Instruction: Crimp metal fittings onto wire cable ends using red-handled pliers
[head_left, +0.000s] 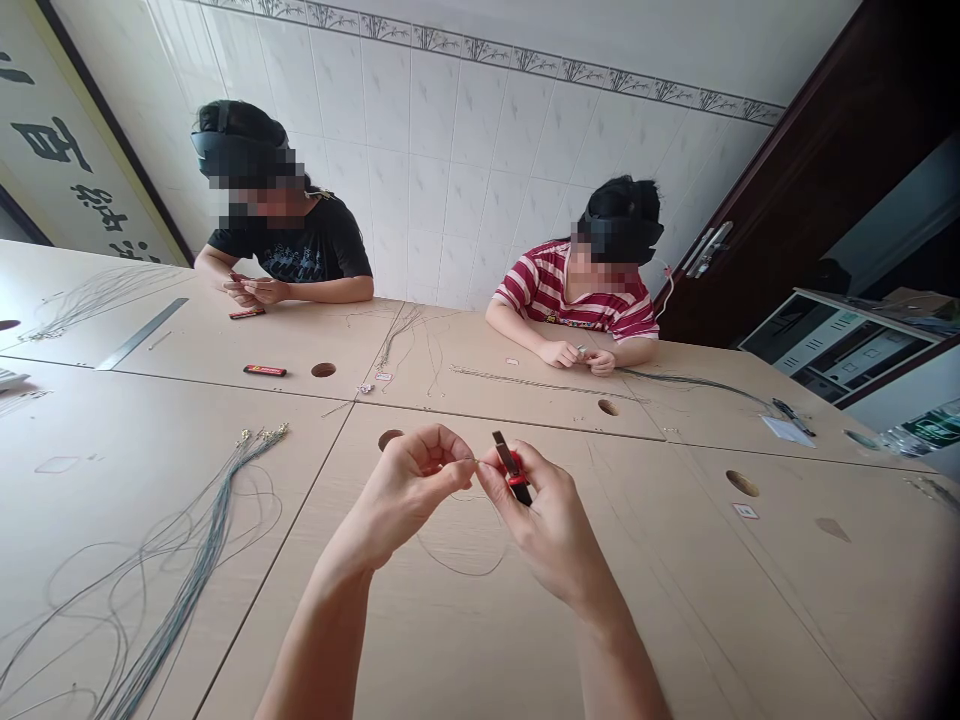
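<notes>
Thumb and forefinger of my left hand (420, 485) pinch one end of a thin wire (469, 574), which loops down below both hands. My right hand (536, 500) meets it fingertip to fingertip at the wire's end. A small black and red tool (513, 470) with a flat metal tip is held in my right hand, its tip pointing up and left. What lies between the touching fingertips is too small to make out.
A bundle of grey wires (202, 550) with small metal ends lies at the left. Across the table (450, 660) sit two people, their hands on small items. Also there are a red and black cutter (265, 371), a metal ruler (144, 333), loose wires (525, 378) and a pen (793, 417).
</notes>
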